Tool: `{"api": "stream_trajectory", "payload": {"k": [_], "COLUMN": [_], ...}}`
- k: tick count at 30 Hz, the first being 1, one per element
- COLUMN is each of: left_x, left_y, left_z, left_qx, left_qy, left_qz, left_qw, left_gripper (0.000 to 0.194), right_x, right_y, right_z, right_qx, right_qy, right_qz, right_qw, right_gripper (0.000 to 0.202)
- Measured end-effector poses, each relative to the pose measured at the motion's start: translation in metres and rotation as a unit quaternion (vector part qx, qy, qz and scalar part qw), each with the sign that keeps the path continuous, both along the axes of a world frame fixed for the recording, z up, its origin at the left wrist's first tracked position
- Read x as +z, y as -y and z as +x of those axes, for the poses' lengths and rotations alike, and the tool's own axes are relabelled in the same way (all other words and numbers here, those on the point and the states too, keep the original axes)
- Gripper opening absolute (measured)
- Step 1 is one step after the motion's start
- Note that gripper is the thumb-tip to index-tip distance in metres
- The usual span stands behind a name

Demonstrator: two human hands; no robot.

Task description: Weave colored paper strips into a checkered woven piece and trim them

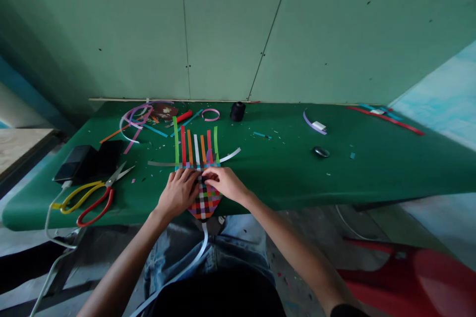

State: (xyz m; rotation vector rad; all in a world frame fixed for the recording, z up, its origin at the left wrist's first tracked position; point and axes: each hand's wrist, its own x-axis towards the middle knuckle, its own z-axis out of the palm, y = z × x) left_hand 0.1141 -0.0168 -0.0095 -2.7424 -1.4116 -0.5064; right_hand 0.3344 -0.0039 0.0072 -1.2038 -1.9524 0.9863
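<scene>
A woven piece (203, 200) of many-coloured strips lies at the front edge of the green table, its pointed end toward me. Green, red, orange and white strip ends fan out from its far side. My left hand (179, 189) rests on its left part, fingers lying over the weave. On the right part, my right hand (225, 182) has its fingers pinched together at the weave, close to the left fingertips; what they grip is too small to make out. A long white strip (204, 242) trails from the pointed end over my lap.
Scissors (107, 190) with yellow and red handles lie at left beside a black box (76, 163). Loose strips (139, 119), a red-handled cutter (182, 117) and a black spool (237, 111) are farther back. A dark oval object (321, 152) sits at right.
</scene>
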Motion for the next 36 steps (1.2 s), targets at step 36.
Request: {"api": "stream_trajectory", "payload": {"k": [36], "left_x": [-0.001], "left_y": [0.000], "left_z": [0.000], "left_qx": [-0.004], "left_qy": [0.006], "left_qz": [-0.007], "left_qw": [1.000], "left_gripper": [0.039], "right_x": [0.030], "right_y": [-0.005], "right_z": [-0.022], "right_qx": [0.075], "right_qy": [0.332], "right_qz": [0.136], "right_qw": [0.931], "right_gripper": [0.034]}}
